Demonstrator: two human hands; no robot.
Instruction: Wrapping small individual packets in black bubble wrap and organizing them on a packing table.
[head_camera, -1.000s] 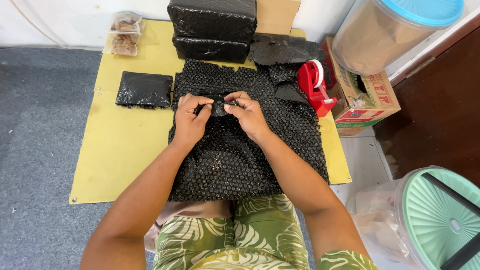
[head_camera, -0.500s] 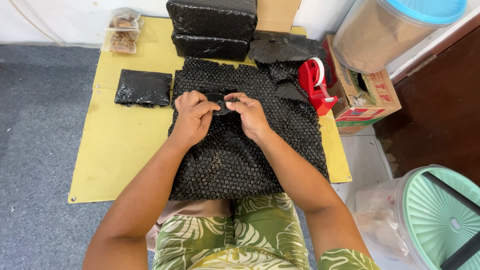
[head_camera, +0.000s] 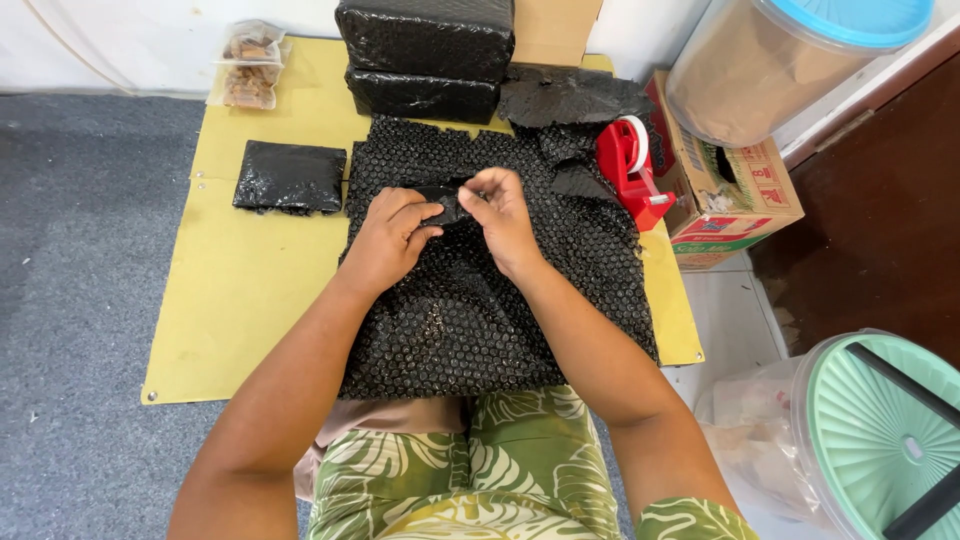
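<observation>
A large sheet of black bubble wrap (head_camera: 480, 310) lies over a yellow mat (head_camera: 250, 290) on the floor in front of me. My left hand (head_camera: 392, 238) and my right hand (head_camera: 497, 215) meet above its upper middle. Both pinch a small black wrapped bundle (head_camera: 446, 203) and a fold of the wrap between thumbs and fingers. Most of the bundle is hidden under my fingers. A red tape dispenser (head_camera: 630, 165) stands just right of my right hand on the wrap's edge.
A small flat black parcel (head_camera: 290, 177) lies left on the mat. Two big black-wrapped packages (head_camera: 425, 55) are stacked at the back, with loose black wrap (head_camera: 570, 100) beside them. Snack bags (head_camera: 250, 75), a cardboard box (head_camera: 730, 190), a large jar (head_camera: 790, 60) and a green-lidded tub (head_camera: 885, 430) surround.
Both hands stayed at the same spot on the wrap. The fingers shifted slightly, drawing closer together over the small bundle and fold.
</observation>
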